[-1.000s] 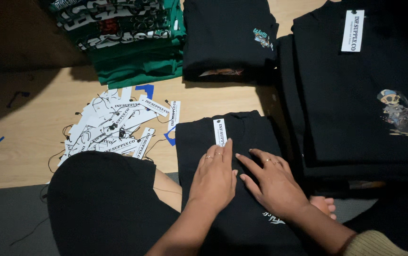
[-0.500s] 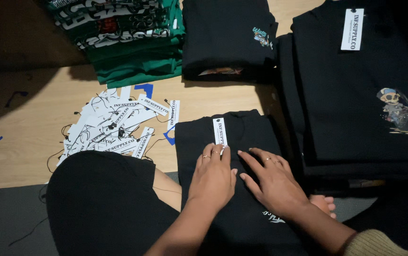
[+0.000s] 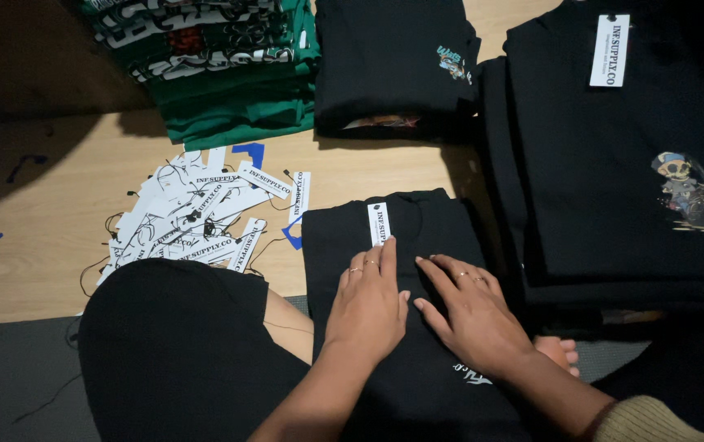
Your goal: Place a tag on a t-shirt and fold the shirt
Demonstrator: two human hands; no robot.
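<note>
Tags [image 3: 196, 221] made of white paper lie in a messy pile on the left side of the wooden table [image 3: 49, 245], with thin black strings mixed in. Above them sits a stack of green shirts [image 3: 221, 74] with big letters on them. Next comes a folded black shirt [image 3: 405, 254] in the middle, close to the person, with one white tag [image 3: 378, 223] lying on its top part. Both hands rest on this shirt, side by side, with only a small gap between them. The left hand [image 3: 368, 307] lies flat with the palm down, fingers straight and close together, and its fingertips reach up to the bottom of the white tag. It has rings on two fingers. The left arm comes up from the bottom of the picture. The right hand [image 3: 470, 315] also lies flat, palm down, but its fingers are spread a bit and point up and to the left. It has rings too. Neither hand grips anything; both just press on the cloth. Behind the shirt is another folded black shirt [image 3: 393, 65] with a small picture. On the right is a tall pile of black shirts [image 3: 614, 188] with a skeleton picture and a white tag on top.
</note>
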